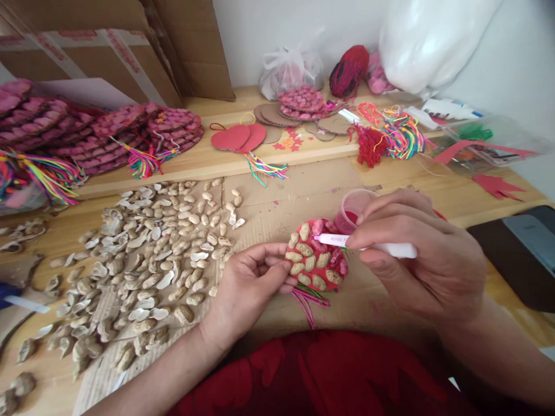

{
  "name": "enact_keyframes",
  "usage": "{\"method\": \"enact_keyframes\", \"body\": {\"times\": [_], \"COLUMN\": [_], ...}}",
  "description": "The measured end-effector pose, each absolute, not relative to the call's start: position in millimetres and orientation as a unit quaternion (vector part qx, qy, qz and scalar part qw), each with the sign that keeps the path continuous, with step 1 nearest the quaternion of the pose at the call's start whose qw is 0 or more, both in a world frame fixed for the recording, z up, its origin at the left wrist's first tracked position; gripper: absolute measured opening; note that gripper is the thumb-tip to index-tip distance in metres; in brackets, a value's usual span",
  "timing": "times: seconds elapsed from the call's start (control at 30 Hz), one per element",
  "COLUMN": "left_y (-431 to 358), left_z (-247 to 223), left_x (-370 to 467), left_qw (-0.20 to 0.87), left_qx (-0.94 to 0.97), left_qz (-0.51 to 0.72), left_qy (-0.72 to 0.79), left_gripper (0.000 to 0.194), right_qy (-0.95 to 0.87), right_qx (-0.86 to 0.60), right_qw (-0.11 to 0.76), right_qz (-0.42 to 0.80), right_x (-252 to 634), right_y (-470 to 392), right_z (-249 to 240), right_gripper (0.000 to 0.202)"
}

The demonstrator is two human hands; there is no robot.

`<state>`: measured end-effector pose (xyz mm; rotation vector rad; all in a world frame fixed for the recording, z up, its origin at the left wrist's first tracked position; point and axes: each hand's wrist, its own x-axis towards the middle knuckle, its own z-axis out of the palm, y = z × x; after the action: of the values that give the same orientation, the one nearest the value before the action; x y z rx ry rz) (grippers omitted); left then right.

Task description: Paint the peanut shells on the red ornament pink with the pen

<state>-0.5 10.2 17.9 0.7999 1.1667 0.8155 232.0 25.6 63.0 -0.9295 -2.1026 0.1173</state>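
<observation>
My left hand (255,283) pinches the left edge of a round red disc (323,278) covered with peanut shells. Shells on its left and bottom are plain tan, while those at the upper right are pink. My right hand (416,254) grips a white acrylic marker (390,249), its pink tip touching a shell near the disc's top. Pink and green cords (309,306) hang from the disc's lower edge. Just behind the disc stands a clear plastic cup (356,202) with pink-red liquid, partly hidden by my right fingers.
Many loose peanut shells (151,277) spread over cardboard at the left. Stacked pink discs (104,138) with tassels line the back left. Red cutouts (236,138), yarn (350,69) and a clear plastic box (489,141) lie farther back. A dark phone-like object (511,254) rests at the right.
</observation>
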Motion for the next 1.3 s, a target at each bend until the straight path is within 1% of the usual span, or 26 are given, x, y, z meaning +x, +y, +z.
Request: {"method": "enact_keyframes", "body": {"times": [0.13, 0.2, 0.5, 0.8, 1.13, 1.3], "left_y": [10.3, 10.2, 10.0, 10.4, 9.6, 9.7], "left_z": [18.6, 18.4, 21.0, 21.3, 20.7, 21.1], "left_x": [-0.4, -0.6, 0.0, 0.2, 0.7, 0.1], "left_qw": [0.681, 0.68, 0.681, 0.679, 0.686, 0.688], "left_qx": [0.366, 0.371, 0.37, 0.377, 0.365, 0.369], "left_qz": [0.361, 0.358, 0.356, 0.349, 0.353, 0.347], "left_qy": [0.522, 0.522, 0.522, 0.525, 0.522, 0.519], "left_gripper": [0.026, 0.026, 0.023, 0.025, 0.022, 0.022], "right_qy": [-0.81, -0.809, -0.818, -0.812, -0.846, -0.83], "right_qx": [-0.365, -0.358, -0.347, -0.369, -0.334, -0.347], "right_qw": [0.455, 0.461, 0.448, 0.448, 0.406, 0.431], "right_qz": [0.064, 0.072, 0.098, 0.065, 0.091, 0.066], "right_x": [233.7, 233.6, 229.6, 232.7, 228.1, 231.3], "right_y": [25.8, 26.1, 28.4, 30.4, 28.4, 30.9], "right_z": [62.7, 62.1, 57.0, 55.6, 59.9, 58.1], "right_gripper": [0.008, 0.012, 0.014, 0.015, 0.007, 0.012]}}
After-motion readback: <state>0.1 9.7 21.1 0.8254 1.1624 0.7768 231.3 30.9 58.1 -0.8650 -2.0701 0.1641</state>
